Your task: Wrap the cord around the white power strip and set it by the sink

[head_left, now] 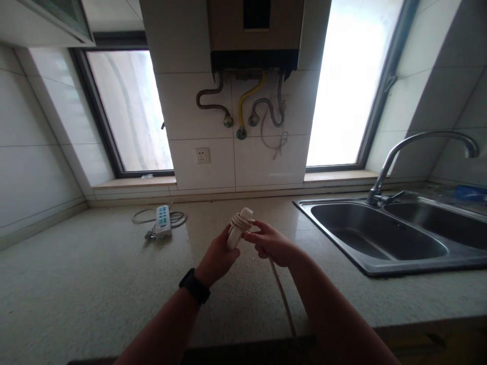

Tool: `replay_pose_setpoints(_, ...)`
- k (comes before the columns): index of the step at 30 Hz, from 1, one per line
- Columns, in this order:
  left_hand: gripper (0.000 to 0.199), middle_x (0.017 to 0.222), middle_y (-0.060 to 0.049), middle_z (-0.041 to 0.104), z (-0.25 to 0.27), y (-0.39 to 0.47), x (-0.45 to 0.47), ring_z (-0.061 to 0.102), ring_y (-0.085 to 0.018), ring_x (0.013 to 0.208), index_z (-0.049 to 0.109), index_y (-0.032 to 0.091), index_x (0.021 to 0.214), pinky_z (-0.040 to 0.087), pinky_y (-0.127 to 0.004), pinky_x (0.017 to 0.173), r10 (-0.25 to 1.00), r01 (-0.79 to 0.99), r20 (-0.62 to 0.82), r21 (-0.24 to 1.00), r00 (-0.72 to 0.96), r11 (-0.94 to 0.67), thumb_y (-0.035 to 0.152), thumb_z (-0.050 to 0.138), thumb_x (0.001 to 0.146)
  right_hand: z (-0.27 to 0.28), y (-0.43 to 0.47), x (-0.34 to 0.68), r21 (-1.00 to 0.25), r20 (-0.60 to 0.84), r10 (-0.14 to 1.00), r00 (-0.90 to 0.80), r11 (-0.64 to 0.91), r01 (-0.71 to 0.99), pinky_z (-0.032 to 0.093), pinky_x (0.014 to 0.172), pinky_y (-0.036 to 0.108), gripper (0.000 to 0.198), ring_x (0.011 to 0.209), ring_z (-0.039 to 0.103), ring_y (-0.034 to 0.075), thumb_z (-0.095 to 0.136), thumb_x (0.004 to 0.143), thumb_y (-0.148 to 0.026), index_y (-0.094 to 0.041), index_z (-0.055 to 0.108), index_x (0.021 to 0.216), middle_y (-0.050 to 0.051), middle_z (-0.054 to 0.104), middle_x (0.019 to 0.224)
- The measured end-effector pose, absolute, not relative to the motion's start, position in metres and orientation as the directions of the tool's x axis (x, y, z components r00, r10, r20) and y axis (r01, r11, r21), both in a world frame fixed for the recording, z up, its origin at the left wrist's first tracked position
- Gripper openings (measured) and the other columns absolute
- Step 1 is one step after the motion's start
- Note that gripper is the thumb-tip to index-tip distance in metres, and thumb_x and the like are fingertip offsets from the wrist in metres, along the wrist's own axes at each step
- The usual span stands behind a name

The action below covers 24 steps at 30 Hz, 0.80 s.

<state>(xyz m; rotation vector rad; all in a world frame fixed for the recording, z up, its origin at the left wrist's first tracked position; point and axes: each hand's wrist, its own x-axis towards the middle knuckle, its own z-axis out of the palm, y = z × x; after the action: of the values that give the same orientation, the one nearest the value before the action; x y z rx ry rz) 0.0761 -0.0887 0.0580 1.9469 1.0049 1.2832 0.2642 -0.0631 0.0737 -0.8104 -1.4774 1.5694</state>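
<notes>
Over the countertop, my left hand (218, 258), with a black watch on its wrist, grips the lower part of a white bar that looks like a power strip (233, 238). Several turns of its white cord (240, 221) are wound around the upper part. My right hand (272, 243) is closed on the cord beside the coil, thumb and index finger near the turns. From beneath this hand the loose cord length (281, 290) runs down past the counter's front edge. The strip's sockets cannot be made out.
A second power strip (163, 221) with teal sockets lies on the speckled countertop (114, 289), its grey cord and plug around it. At right are a double steel sink (365, 266) and a curved faucet (384, 170). A water heater (254, 40) with hoses hangs on the wall.
</notes>
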Motion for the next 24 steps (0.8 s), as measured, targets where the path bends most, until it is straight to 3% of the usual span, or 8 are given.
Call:
replay_pose_setpoints(3,0.061,0.106,-0.006,0.067,0.060,-0.086,0.075,0.060,-0.025,0.094,0.059,0.020,0.125,0.044,-0.034,0.085,0.862,0.195,0.474,0.842,0.178,-0.503,0.007,0.057,0.066,0.074,-0.066,0.265,-0.992,0.043,0.878,-0.477,-0.020,-0.126,0.032,0.037,0.017,0.058,0.044,0.039,0.003,0.077,0.077,-0.039,-0.024,0.052,0.127,0.004,0.068,0.092)
replay_pose_setpoints(6,0.052,0.086,-0.002,0.066,0.057,-0.077,0.065,0.059,-0.019,0.076,0.062,0.018,0.117,0.044,-0.029,0.070,0.911,0.148,0.411,0.900,0.016,-0.409,0.011,0.060,0.066,0.077,-0.071,0.265,-0.994,0.013,0.854,-0.519,-0.045,-0.099,0.028,0.037,0.017,0.044,0.043,0.034,0.002,0.071,0.082,-0.041,-0.020,0.055,0.118,0.011,0.071,0.102)
replay_pose_setpoints(9,0.033,0.073,0.000,0.061,0.053,-0.066,0.049,0.055,-0.015,0.062,0.062,0.017,0.098,0.042,-0.025,0.057,0.941,0.090,0.315,0.948,-0.122,-0.305,0.015,0.064,0.065,0.079,-0.073,0.268,-0.998,-0.002,0.803,-0.596,-0.035,-0.043,0.021,0.037,0.017,0.035,0.041,0.028,0.003,0.068,0.083,-0.044,-0.016,0.060,0.104,0.007,0.071,0.079)
replay_pose_setpoints(12,0.029,0.071,0.000,0.060,0.055,-0.061,0.034,0.058,-0.016,0.059,0.056,0.017,0.093,0.045,-0.026,0.052,0.960,-0.067,0.206,0.973,-0.190,-0.222,0.020,0.066,0.066,0.079,-0.069,0.274,-1.000,0.005,0.792,-0.610,0.010,0.005,0.016,0.038,0.019,0.035,0.041,0.026,0.004,0.070,0.080,-0.044,-0.015,0.064,0.100,-0.004,0.055,0.059)
replay_pose_setpoints(18,0.033,0.078,-0.002,0.063,0.066,-0.070,0.027,0.064,-0.018,0.061,0.057,0.016,0.095,0.051,-0.029,0.053,0.974,-0.227,0.168,0.953,-0.149,-0.199,0.021,0.068,0.065,0.075,-0.054,0.278,-0.858,0.390,0.867,-0.311,0.465,0.220,0.026,0.048,0.023,0.034,0.054,0.034,0.009,0.066,0.081,-0.049,-0.016,0.065,0.075,-0.004,0.043,0.060)
replay_pose_setpoints(24,0.035,0.080,-0.005,0.065,0.075,-0.084,0.038,0.063,-0.018,0.061,0.060,0.014,0.097,0.051,-0.029,0.054,0.993,-0.319,0.118,0.941,0.007,-0.109,0.019,0.067,0.063,0.079,-0.054,0.280,-0.801,0.518,0.850,-0.096,0.521,0.295,0.024,0.048,0.025,0.042,0.052,0.030,0.010,0.064,0.081,-0.057,-0.017,0.058,0.066,-0.006,0.035,0.055)
